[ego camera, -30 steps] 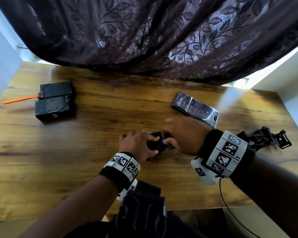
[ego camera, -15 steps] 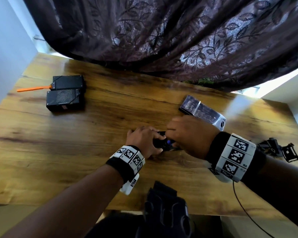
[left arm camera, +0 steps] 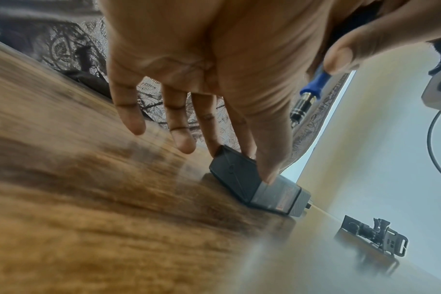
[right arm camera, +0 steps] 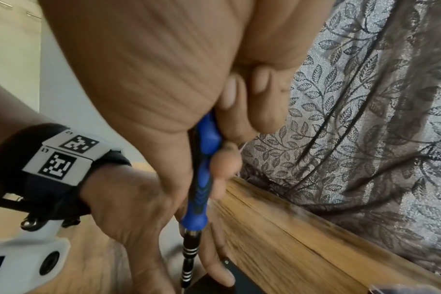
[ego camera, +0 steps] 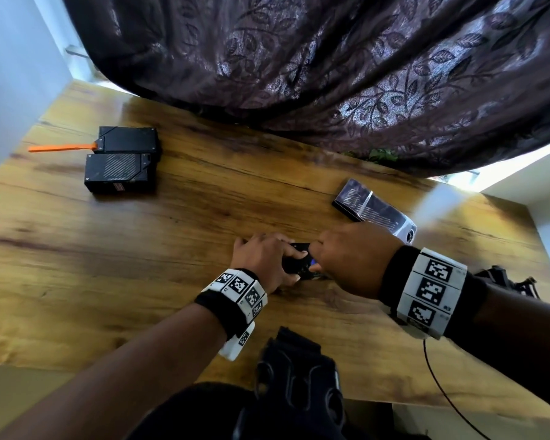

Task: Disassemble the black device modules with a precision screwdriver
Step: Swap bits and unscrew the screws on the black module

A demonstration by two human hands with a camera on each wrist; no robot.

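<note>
Grip unchanged since 1 second ago: left hand [ego camera: 264, 262] pinched black module [left arm camera: 237, 177] at table [ego camera: 172, 249] centre, right hand [ego camera: 350, 258] curled round blue screwdriver [right arm camera: 202, 179]. Unscrewing judged still ongoing; 2 other modules [ego camera: 121, 173] waited far left.

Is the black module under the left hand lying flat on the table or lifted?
Flat on the table. In the left wrist view the black module rests underside down on the wood, the left hand pinching its sides.

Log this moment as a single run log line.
stage: unscrewing | left hand: holds black module on table | right hand: grips blue screwdriver, shaft pointing down at module | tip contact: hidden | spare modules: far left, untouched
</note>
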